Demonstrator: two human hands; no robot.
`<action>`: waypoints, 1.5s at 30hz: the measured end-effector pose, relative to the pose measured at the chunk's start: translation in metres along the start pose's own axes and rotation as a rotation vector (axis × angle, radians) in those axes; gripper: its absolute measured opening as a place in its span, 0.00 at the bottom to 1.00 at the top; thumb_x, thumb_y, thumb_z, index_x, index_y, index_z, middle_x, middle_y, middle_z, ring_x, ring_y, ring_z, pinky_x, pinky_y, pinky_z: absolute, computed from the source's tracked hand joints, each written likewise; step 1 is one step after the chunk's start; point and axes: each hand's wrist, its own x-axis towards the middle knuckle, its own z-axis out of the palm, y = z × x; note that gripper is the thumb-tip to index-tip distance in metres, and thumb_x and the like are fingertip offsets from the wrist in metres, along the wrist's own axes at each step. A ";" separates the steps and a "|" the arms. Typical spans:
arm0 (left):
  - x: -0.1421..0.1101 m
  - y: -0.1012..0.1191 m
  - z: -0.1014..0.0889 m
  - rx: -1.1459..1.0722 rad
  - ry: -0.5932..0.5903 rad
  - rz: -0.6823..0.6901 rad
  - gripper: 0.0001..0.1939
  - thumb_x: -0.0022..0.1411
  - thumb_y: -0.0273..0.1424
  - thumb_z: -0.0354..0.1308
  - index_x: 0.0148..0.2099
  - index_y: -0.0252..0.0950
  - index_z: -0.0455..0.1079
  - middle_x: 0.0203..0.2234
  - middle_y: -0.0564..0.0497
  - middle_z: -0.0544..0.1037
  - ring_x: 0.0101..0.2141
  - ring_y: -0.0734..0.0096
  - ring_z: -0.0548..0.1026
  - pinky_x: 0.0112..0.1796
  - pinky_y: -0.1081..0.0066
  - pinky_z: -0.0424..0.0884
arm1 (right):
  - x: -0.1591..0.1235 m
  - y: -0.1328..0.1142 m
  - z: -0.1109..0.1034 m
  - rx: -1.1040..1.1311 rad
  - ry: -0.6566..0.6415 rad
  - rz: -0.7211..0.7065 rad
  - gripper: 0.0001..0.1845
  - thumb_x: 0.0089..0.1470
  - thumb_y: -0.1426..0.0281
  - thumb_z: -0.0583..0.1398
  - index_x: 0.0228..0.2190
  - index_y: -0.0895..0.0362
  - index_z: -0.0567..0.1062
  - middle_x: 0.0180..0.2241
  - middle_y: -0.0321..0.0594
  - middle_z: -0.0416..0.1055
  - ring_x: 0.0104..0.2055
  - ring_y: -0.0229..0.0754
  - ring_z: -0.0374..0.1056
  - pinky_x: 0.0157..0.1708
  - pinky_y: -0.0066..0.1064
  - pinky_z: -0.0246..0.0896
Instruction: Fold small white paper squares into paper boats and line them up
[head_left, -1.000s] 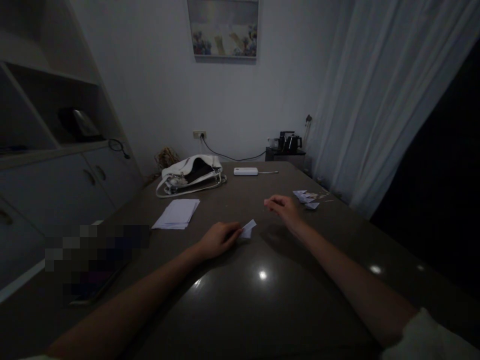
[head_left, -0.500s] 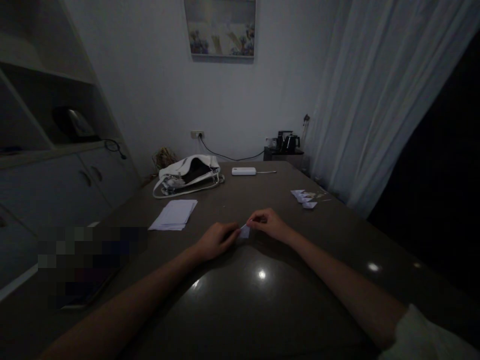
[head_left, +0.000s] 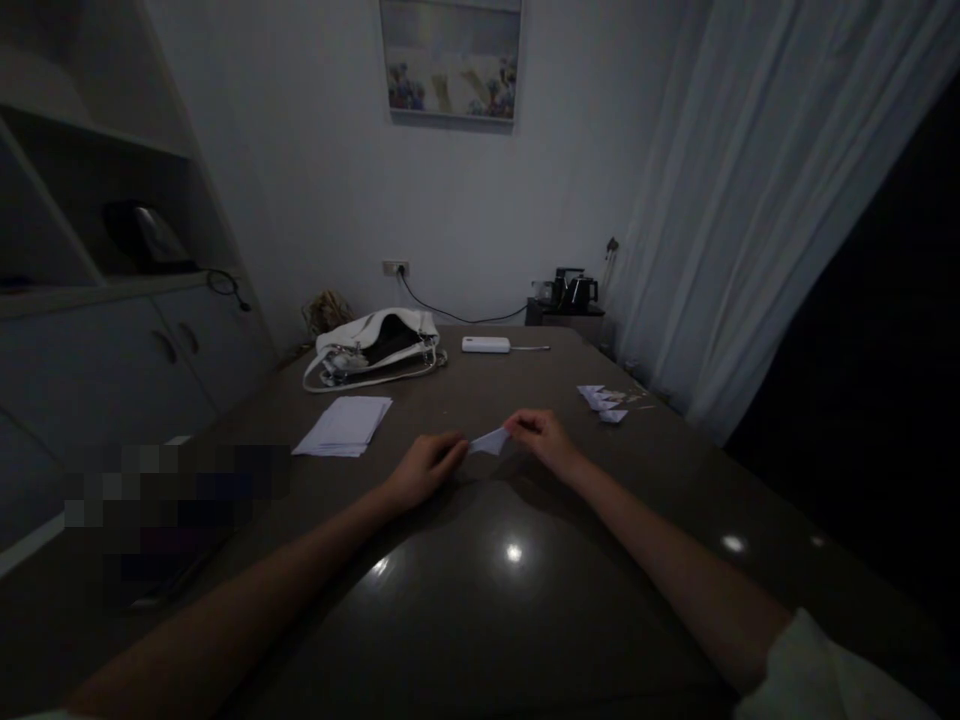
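Observation:
Between my two hands a small folded white paper is stretched over the middle of the table. My left hand pinches its left end between thumb and fingers. The right end is gripped by the fingertips of my right hand. To the left lies a stack of white paper sheets, its edges uneven. Several folded paper pieces lie in a row on the right, beside some small pale bits that are too small to make out.
A white handbag lies open at the back left of the dark glossy table. Behind my hands is a white oblong device with a short cord. Black kettle-like appliances stand beyond the far edge; a curtain hangs at right.
My hands have moved apart, and more of the folded paper shows between them as a pointed shape. My right hand is slightly higher. The view has shifted a little.

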 end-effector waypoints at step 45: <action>0.027 -0.033 0.002 -0.271 0.257 -0.080 0.23 0.56 0.46 0.50 0.35 0.29 0.71 0.28 0.47 0.75 0.29 0.69 0.71 0.30 0.74 0.64 | 0.023 0.016 0.043 0.299 -0.026 0.145 0.14 0.42 0.61 0.61 0.27 0.59 0.73 0.23 0.34 0.68 0.24 0.32 0.61 0.23 0.23 0.52</action>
